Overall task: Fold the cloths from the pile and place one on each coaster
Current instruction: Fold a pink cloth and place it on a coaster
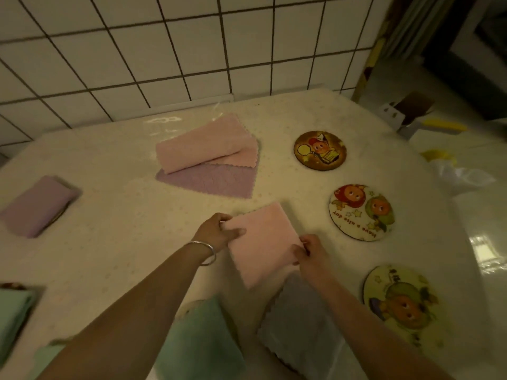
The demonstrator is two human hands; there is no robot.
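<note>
Left hand (219,232) and right hand (311,253) pinch opposite edges of a folded pink cloth (264,242) over the bench (115,220). Three bare coasters (361,212) lie right; the cloth pile (208,157) behind; a grey cloth (299,327) directly below.

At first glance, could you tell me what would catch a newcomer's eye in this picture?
Near the middle, the left hand and right hand pinch opposite edges of a folded pink cloth. To the right, three bare cartoon coasters run in a line down the table. Behind, a pink and purple pile waits by the tiled wall.
</note>
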